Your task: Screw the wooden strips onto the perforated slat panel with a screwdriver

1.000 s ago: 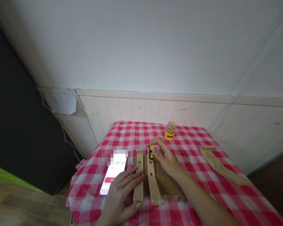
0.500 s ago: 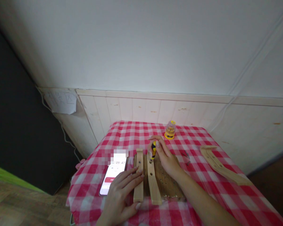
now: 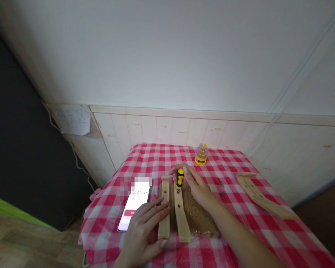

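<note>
My right hand [image 3: 197, 186] grips a short yellow-and-black screwdriver [image 3: 180, 178] between thumb and fingers. Its tip meets the upper hole of a curved wooden piece [image 3: 182, 222], whose lower hole shows bare. Beside it on the left lies a similar wooden piece [image 3: 163, 225] with a dark spot in its upper hole. Across that left piece my left hand [image 3: 143, 225] rests flat, fingers stretched out and thumb near its front end. Both pieces lie on a brown wooden board [image 3: 199, 219] dotted with small marks.
A lit phone [image 3: 128, 219] showing a timer lies left of the board. Behind stands a clear, yellow-based bit holder [image 3: 201, 154]. Small metal pieces [image 3: 221, 186] lie right of the board, and another curved wooden piece [image 3: 261, 197] farther right. A checked cloth [image 3: 106, 223] covers the table.
The screwdriver has turned and stands a little more upright, its top shifted slightly left and lower. My right fingers have shifted around it. My left hand has stayed put.
</note>
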Motion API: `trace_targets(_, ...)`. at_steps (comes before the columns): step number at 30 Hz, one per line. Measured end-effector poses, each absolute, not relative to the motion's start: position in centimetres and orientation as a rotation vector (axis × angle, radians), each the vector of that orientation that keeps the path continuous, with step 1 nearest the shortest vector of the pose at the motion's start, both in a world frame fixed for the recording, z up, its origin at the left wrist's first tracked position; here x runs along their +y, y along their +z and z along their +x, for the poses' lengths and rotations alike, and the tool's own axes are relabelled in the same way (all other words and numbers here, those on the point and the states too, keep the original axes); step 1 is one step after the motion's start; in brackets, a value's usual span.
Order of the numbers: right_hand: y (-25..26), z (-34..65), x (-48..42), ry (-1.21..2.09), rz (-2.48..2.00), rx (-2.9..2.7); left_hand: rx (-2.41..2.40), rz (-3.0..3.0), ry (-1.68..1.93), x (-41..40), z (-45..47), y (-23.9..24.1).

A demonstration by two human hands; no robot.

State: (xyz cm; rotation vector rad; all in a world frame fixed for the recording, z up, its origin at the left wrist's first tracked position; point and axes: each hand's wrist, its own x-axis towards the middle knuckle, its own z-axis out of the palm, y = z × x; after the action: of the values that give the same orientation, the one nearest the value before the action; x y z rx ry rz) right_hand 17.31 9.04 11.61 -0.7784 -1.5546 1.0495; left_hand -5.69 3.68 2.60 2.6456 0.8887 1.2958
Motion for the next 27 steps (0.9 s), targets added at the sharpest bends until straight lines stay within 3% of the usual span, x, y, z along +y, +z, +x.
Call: trace_targets(27, 11.07, 17.49, 9.36, 0.997, -0.757, -1.521, 0.921, 2.686, 1.3, 3.64, -5.62, 3.27)
